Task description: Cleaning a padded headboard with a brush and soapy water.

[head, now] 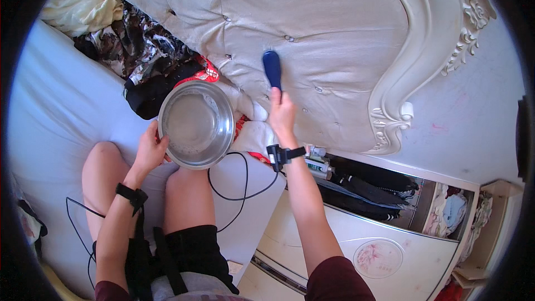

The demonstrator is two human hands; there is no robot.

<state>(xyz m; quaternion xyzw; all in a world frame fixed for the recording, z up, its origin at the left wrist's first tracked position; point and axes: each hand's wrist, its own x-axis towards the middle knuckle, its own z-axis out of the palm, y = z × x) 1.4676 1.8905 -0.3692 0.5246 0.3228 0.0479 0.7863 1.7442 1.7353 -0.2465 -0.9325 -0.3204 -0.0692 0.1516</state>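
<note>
With my left hand (151, 147) I hold the rim of a round stainless steel basin (228, 127), above the bed and just over my knees. Cloudy liquid (190, 121) with some foam at its edge lies in the basin. My right hand (283, 113) is closed around the handle end of a dark blue brush (272, 67). The brush's head lies against the button-tufted beige headboard (342, 58); its bristle side is hidden. Both wrists wear black straps, and the right one carries a small device with a cable.
Dark patterned clothing (146, 50) and a cream cloth (85, 8) lie on the bed (54, 92) along the headboard. White and red cloth (255, 136) sits beside the basin. A black cable (246, 175) loops over the bed. An open drawer (420, 205) at right holds clothes; bottles (318, 165) stand near it.
</note>
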